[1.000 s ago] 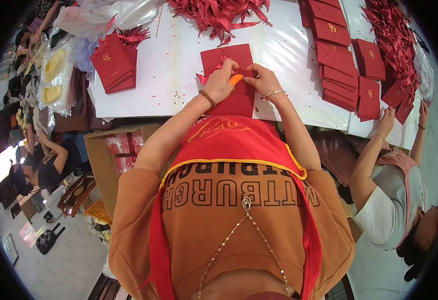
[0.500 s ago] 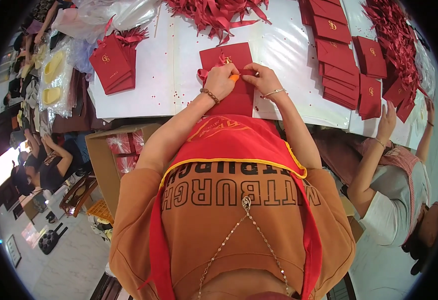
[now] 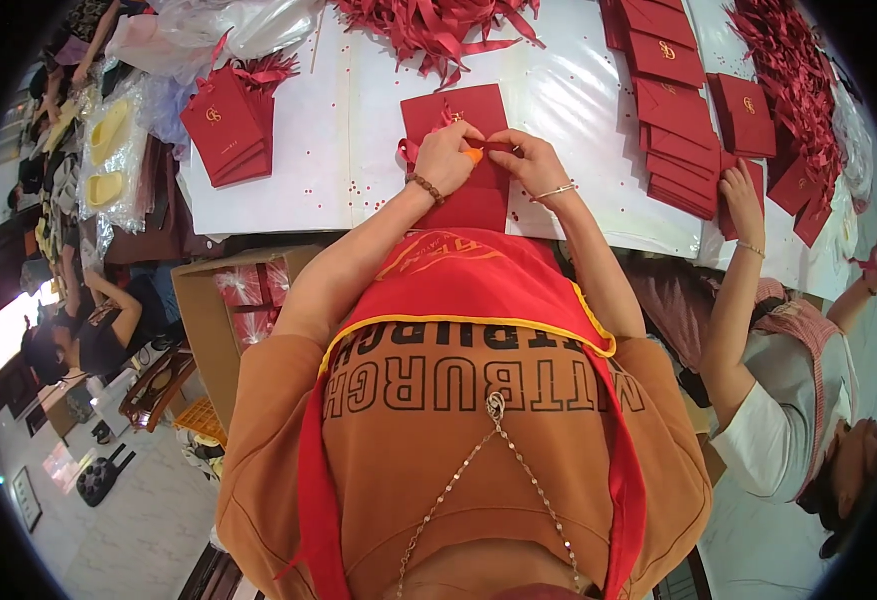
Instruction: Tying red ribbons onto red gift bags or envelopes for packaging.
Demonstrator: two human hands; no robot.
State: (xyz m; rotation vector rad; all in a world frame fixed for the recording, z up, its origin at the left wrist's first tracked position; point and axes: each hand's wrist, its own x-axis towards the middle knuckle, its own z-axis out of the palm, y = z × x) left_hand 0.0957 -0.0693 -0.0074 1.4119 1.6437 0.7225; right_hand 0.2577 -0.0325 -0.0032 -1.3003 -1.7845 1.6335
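Note:
A flat red paper piece with a gold emblem, like a gift bag or envelope, lies on the table in front of me. Over it, my left hand is closed, pinching a red ribbon. A small orange object shows at its fingers; its kind is unclear. My right hand pinches the ribbon from the other side, so it spans the gap between both hands. Another bit of ribbon curls out left of my left hand. My fingers cover part of the red paper.
Loose red ribbons are heaped at the far middle. Red bags with ribbons lie at left, overlapping rows of red envelopes at right. Small red dots speckle the white table. At right, a co-worker's hand touches a red envelope.
My right hand has drawn slightly away, and a thicker stretch of ribbon shows between my hands. The co-worker's near hand has moved onto an envelope; their other hand has pulled back.

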